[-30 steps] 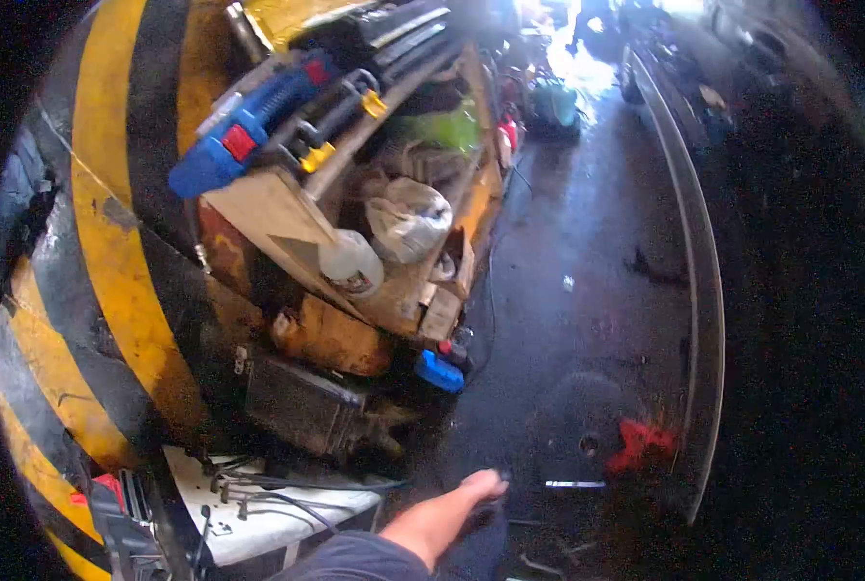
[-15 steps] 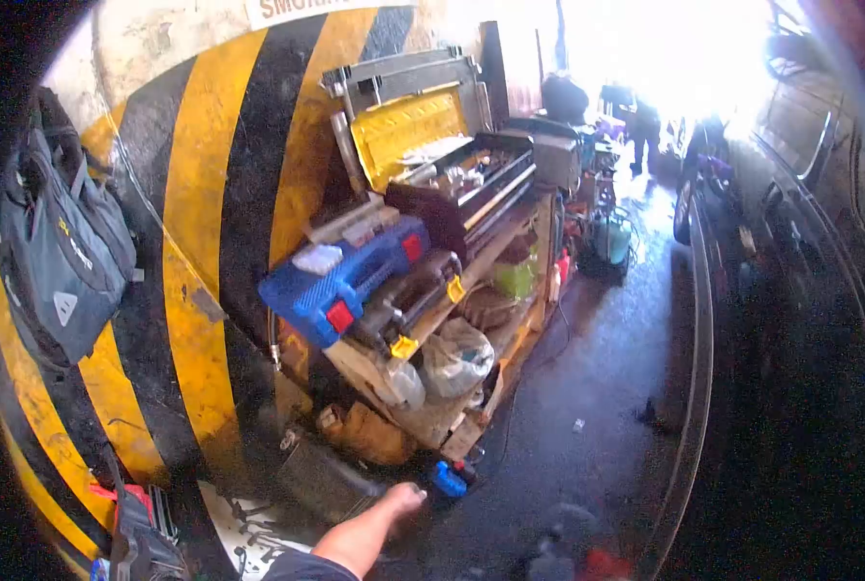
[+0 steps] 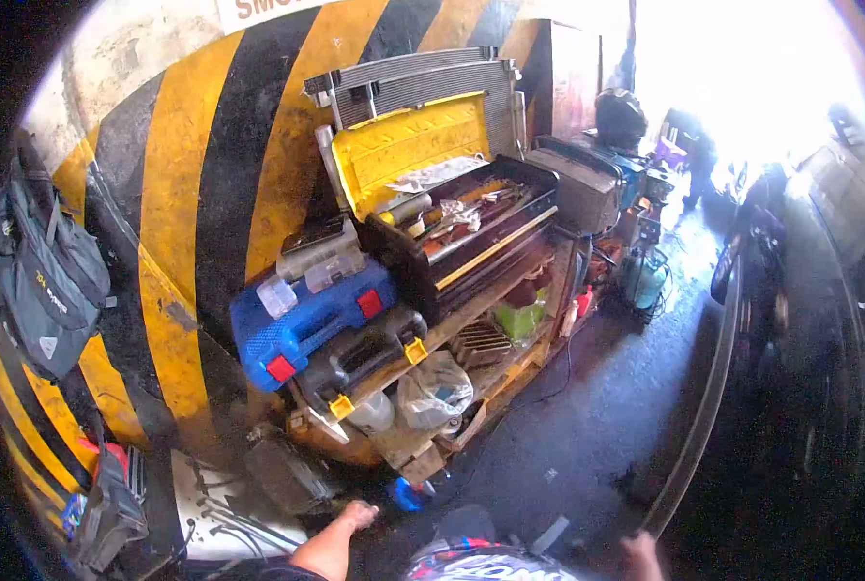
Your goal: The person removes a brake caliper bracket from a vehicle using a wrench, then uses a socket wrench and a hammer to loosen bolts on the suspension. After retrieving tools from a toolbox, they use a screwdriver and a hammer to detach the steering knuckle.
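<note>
My left hand [image 3: 360, 515] hangs low at the bottom centre, its fingers curled in and nothing showing in them. A blue and black object [image 3: 408, 494] lies on the floor just to its right, below a wooden shelf corner. Near the lower right edge is my right hand [image 3: 637, 545], smeared by motion, beside the dark car's lower edge [image 3: 698, 441] in this view. Its fingers are not distinct. My printed shirt [image 3: 490, 564] shows at the bottom between the two arms.
A wooden shelf [image 3: 510, 392] carries an open yellow-lidded toolbox [image 3: 403, 145], a blue case [image 3: 306, 324], a black case [image 3: 364, 358] and plastic bags [image 3: 434, 389]. A backpack [image 3: 50, 290] hangs on the striped wall. Farther back stands a teal tank [image 3: 645, 281].
The view has shifted nearer the shelf and toolbox. My left hand appears farther left and lower, and my right hand and shirt have come into view.
</note>
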